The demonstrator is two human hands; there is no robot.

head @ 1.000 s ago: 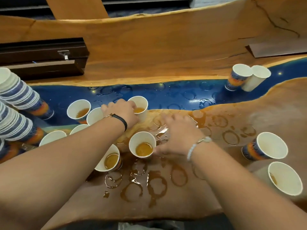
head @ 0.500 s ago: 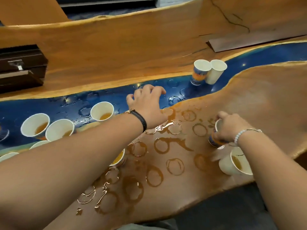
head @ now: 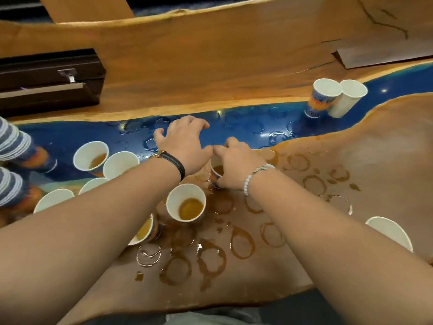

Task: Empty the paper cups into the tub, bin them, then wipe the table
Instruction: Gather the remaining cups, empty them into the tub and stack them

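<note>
At frame centre, right hand (head: pixel 236 165) curled round a small white paper cup (head: pixel 216 171) holding amber liquid, fingers over the far rim and down its side. Cup upright, base on the live-edge wooden table (head: pixel 375 160), right at the border of brown wood and blue resin strip (head: pixel 246 127). Just left of it, left hand (head: pixel 185 141) over the blue strip, fingers spread and slightly bent, gripping nothing (touching the surface or not, impossible to say). Thin black band (head: pixel 175 163) on the left wrist, white bead bracelet (head: pixel 251 177) on the right.

Below the gripped cup, a second white cup of amber liquid (head: pixel 187 205), upright. Lower left of that, a patterned cup with liquid (head: pixel 145 231), half hidden under the left forearm. Left of centre, a cluster of four more white-lined cups (head: pixel 91 156), liquid visible in at least one. At the left edge, two stacks of nested blue-striped cups (head: pixel 11 141). In the upper right, a blue-and-orange patterned cup (head: pixel 324 97) and a plain white cup (head: pixel 349 98), touching, both on the blue strip. In the lower right, another white cup rim (head: pixel 390 231), partly behind the right forearm. Brown ring-shaped stains (head: pixel 241 241) all over the near wood. In the upper left, a dark brown box with a metal latch (head: pixel 46 80).
</note>
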